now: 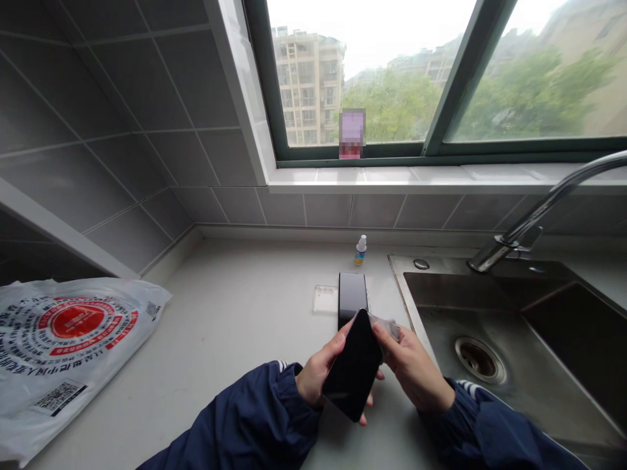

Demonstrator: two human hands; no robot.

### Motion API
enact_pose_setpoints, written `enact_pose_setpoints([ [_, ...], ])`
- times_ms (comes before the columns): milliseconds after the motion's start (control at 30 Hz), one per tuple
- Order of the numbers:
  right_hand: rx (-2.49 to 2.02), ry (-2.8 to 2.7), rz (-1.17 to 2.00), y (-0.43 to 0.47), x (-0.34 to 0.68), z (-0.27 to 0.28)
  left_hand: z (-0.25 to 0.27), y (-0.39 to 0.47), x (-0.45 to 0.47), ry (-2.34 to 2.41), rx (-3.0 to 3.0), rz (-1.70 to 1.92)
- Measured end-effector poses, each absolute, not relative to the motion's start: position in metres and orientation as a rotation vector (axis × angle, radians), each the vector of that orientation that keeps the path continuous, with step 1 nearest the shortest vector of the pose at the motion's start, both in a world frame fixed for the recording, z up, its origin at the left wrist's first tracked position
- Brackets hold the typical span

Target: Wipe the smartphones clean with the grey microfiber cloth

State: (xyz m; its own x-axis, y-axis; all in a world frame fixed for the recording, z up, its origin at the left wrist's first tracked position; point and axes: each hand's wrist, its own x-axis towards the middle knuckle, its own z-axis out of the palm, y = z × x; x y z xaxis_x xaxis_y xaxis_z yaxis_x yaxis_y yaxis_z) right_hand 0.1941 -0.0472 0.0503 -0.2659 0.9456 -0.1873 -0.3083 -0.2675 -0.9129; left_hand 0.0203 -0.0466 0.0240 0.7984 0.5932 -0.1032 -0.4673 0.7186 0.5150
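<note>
Two phones, one bottle, one bag.

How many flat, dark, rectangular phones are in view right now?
2: one black-screened phone in the left hand; one grey-screened phone on the white counter just beyond, its near end hidden. The white plastic bag could hide more.

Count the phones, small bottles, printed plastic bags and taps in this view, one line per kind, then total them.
Phones: 2
Small bottle: 1
Printed plastic bag: 1
Tap: 1
Total: 5
</note>
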Motion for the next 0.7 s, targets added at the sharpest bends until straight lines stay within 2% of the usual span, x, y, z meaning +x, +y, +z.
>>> enact_pose_setpoints([
  [267,-0.913,-0.836,1.761,-0.045,0.195,0.059,0.023,-0.044,0.018,0.248,0.473,0.599],
  [700,-0.898,-1.030,1.775,-0.047,0.197,0.059,0.025,-0.041,0.018,0.289,0.320,0.587],
])
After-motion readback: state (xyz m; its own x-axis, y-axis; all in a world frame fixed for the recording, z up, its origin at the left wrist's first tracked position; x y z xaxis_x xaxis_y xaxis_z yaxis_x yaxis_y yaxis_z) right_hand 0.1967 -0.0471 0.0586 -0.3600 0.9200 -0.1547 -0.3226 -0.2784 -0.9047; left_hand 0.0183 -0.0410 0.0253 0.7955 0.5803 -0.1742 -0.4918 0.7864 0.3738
